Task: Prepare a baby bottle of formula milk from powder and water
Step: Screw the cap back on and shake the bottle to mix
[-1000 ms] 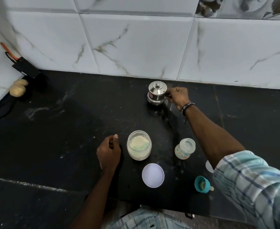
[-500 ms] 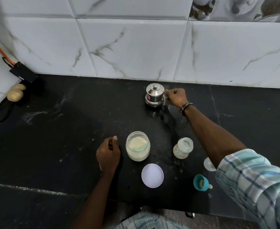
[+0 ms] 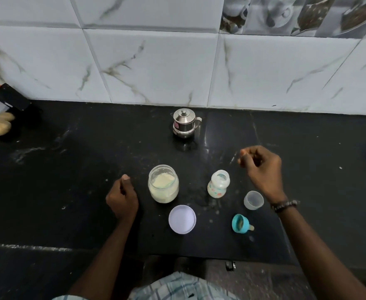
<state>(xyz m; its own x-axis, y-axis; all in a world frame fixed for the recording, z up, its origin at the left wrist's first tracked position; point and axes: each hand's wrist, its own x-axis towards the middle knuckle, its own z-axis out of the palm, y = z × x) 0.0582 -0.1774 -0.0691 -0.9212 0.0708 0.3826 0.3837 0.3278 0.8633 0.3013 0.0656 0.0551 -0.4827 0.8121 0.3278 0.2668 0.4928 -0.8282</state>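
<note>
The right hand (image 3: pixel 262 169) is held above the black polished stone desk (image 3: pixel 69 180), its fingers loosely curled with nothing held between them; a dark beaded band is worn at its wrist. The left hand (image 3: pixel 122 197) is rested on the desk as a loose fist, thumb up, and nothing is gripped by it. Just at 3 o'clock of the left hand a squat, clear glass jar (image 3: pixel 163 184) is stood open, partly filled with pale, fine powder. The jar's round white lid (image 3: pixel 182 219) is laid flat at 6 o'clock of it. At 8 o'clock of the right hand the small baby bottle (image 3: pixel 218 185) is stood upright and uncapped, its translucent body printed with coloured spots. A clear domed plastic cap (image 3: pixel 253 200) is set at 4 o'clock of the bottle, and a teal screw ring with a soft nipple (image 3: pixel 240 223) is laid on its side at 6 o'clock of that cap. At 12 o'clock, near the marbled white wall tiles (image 3: pixel 156 66), a shiny steel lidded pot (image 3: pixel 184 124) with a knob and side handle is stood apart from both hands.
</note>
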